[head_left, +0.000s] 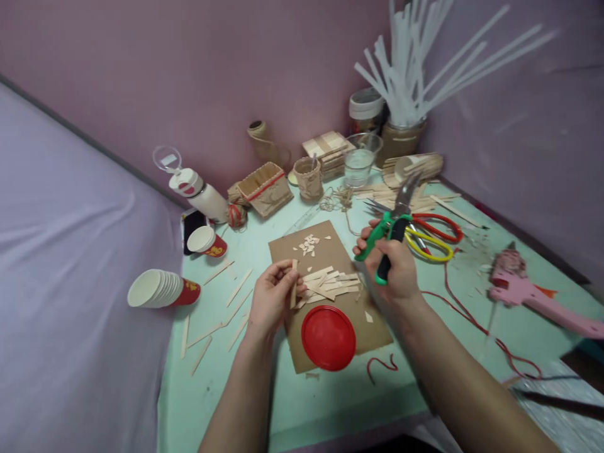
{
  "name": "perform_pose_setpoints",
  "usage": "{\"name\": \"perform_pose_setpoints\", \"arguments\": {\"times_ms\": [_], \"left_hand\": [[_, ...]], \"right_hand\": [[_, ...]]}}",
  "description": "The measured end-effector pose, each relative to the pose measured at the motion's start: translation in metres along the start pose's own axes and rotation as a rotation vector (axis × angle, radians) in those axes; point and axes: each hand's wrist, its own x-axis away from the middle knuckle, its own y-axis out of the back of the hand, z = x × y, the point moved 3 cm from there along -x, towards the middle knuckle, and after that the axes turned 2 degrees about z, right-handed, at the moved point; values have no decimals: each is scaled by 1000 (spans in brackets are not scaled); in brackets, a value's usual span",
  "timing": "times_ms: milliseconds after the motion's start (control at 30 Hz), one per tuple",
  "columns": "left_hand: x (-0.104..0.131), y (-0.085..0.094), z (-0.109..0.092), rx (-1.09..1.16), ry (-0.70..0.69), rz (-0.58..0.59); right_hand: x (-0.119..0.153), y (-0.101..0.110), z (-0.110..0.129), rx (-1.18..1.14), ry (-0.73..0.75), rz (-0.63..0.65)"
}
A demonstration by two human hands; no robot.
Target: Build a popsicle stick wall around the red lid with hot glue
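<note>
My left hand pinches a short wooden stick, held upright over the left side of a brown cardboard sheet. In my right hand are green-and-black pruning shears, their blades pointing up and away from me. Several cut wooden strips lie in a pile on the cardboard between my hands. Beyond them are small pale wood chips. A round red lid rests on the cardboard's near part.
Red-handled scissors and a pink glue gun lie right. Stacked paper cups and loose sticks are left. Behind stand a woven box, a water cup and a jar of white glue sticks.
</note>
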Motion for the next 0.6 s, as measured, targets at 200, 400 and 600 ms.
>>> {"name": "perform_pose_setpoints", "arguments": {"times_ms": [200, 400, 600], "left_hand": [[-5, 9, 8, 23, 55, -66], [-9, 12, 10, 38, 94, -122], [-8, 12, 8, 77, 133, -133]], "right_hand": [[4, 5, -3, 176, -76, 101], [10, 2, -4, 310, -124, 193], [12, 2, -1, 210, -171, 106]]}}
